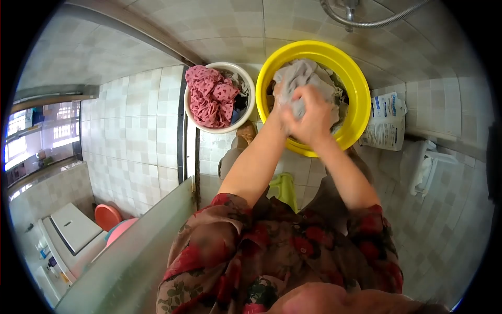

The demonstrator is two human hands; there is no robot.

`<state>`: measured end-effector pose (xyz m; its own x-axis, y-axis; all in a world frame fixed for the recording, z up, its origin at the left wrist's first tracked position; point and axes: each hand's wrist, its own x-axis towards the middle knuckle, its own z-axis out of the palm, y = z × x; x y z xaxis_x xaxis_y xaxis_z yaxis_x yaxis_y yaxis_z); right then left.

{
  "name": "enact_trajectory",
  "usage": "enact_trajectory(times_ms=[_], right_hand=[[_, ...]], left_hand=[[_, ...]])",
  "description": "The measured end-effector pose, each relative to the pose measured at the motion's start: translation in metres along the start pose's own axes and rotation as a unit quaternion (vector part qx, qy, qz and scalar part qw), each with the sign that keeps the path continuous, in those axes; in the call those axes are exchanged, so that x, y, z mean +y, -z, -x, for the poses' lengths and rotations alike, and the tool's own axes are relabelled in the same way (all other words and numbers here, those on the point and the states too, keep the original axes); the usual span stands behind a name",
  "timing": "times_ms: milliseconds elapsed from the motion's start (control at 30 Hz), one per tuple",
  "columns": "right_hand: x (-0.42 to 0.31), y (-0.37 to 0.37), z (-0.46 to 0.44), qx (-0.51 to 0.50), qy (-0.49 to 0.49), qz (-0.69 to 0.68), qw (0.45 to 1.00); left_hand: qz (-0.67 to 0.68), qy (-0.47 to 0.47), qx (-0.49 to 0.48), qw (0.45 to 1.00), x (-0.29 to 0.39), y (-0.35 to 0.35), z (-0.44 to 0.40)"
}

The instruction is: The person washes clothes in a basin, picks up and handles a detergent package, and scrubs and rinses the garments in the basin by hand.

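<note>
Over the yellow tub [357, 78] my two hands are close together on a wet-looking light grey cloth [300, 70]. My left hand [283, 114] is closed round the cloth's lower left side, its fingers mostly hidden behind the fabric. Pressed against it from the right, my right hand [314, 116] is curled, with the cloth bunched under its fingers and slightly blurred. More grey and dark laundry lies in the tub beneath, largely covered by the hands. Whether the grey cloth is a garment I cannot tell.
Left of the tub stands a white basin [252, 94] with a pink patterned garment [212, 97] and darker clothes. A white printed bag [384, 123] leans at the right. Between my legs is a green plastic stool [285, 189]. A glass panel [141, 246] borders the left side.
</note>
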<state>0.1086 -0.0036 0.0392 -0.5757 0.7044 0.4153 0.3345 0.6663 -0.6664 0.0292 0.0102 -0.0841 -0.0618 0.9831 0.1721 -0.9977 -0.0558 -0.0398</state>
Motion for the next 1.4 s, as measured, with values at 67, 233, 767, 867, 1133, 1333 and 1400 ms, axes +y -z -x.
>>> enact_trajectory(times_ms=[67, 233, 767, 867, 1133, 1333, 1400], right_hand=[[-0.015, -0.005, 0.015, -0.045, 0.017, -0.033, 0.998], [0.066, 0.0, -0.039, 0.126, -0.166, 0.116, 0.971], [0.075, -0.008, -0.036, 0.155, -0.061, 0.075, 0.983], [0.057, -0.004, -0.026, 0.152, -0.116, 0.078, 0.978], [0.022, -0.014, -0.002, 0.04, 0.043, 0.001, 0.998], [0.088, 0.014, -0.041, 0.167, -0.205, 0.075, 0.962], [0.096, 0.014, -0.04, 0.194, -0.19, 0.018, 0.962]], left_hand=[[-0.069, -0.017, 0.075, 0.995, 0.006, -0.011, 0.0], [-0.269, 0.033, 0.335, 0.902, -0.005, -0.093, -0.008], [-0.301, 0.034, 0.497, 0.813, -0.001, -0.117, -0.006], [-0.312, 0.072, 0.506, 0.801, 0.002, -0.088, -0.001], [-0.29, 0.064, 0.438, 0.848, 0.01, -0.105, -0.007], [-0.252, 0.117, 0.431, 0.859, -0.008, -0.105, -0.006], [-0.278, 0.073, 0.401, 0.87, -0.007, -0.097, -0.011]])
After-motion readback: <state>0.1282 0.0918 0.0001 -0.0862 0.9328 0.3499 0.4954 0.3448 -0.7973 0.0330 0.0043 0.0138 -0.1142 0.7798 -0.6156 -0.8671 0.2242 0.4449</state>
